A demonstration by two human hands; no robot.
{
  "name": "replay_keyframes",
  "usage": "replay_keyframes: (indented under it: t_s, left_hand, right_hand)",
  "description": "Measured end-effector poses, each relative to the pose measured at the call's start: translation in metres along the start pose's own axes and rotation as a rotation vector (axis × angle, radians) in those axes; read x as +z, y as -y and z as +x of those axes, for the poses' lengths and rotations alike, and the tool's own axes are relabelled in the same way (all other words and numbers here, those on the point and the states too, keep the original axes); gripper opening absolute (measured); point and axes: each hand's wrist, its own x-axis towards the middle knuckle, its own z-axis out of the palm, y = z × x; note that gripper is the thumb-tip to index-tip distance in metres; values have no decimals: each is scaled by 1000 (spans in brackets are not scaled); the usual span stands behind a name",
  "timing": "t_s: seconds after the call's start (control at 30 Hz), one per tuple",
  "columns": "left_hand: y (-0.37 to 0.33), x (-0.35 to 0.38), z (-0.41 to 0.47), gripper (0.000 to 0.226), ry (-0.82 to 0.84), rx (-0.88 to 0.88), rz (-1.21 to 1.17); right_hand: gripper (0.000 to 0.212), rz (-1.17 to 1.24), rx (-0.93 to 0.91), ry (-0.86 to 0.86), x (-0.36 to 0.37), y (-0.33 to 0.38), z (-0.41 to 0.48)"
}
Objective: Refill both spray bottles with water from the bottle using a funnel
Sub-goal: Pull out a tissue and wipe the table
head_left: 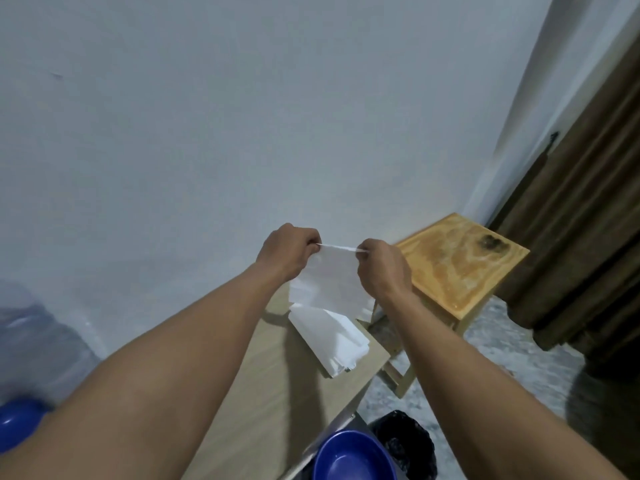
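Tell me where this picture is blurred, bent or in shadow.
Head view: the water jug at the left edge is smeared with blur; the curtain leans inward from the wide-angle bend; a soft shadow band crosses the table; the light is dim and even, with no glare; the left hand, right hand and sheet of paper look fairly sharp.

The blue basin (353, 459) is cut off by the bottom edge; the large jug (31, 334) is blurred.
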Motion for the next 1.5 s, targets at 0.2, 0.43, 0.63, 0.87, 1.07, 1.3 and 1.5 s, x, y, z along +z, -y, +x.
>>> replay_keyframes:
  t_s: [0.2, 0.43, 0.63, 0.87, 1.07, 1.3, 1.5]
  left_hand:
    - [11, -17, -16, 13, -2, -104, -147]
    - [56, -78, -78, 12, -92, -251, -194]
    - [98, -136, -171, 13, -205, -360, -222]
    - [159, -193, -318, 11, -310, -509, -215]
    - [216, -225, -448, 15, -298, -639, -183]
    - [264, -270, -571, 9, -213, -778, -132]
    - [296, -302, -635, 11, -24, -869, -181]
  right_hand:
    - [18, 79, -100, 104, 1, 5, -2]
    - [20, 335, -369, 247, 11, 63, -19]
    - [21, 510, -495, 355, 31, 143, -59]
    - [20, 586, -588, 512, 80, 240, -153]
    - [19, 567, -591, 615, 121, 313, -263]
    - [18, 565, -552, 771, 168, 381, -378]
    - [8, 546, -340, 1088, 187, 423, -441]
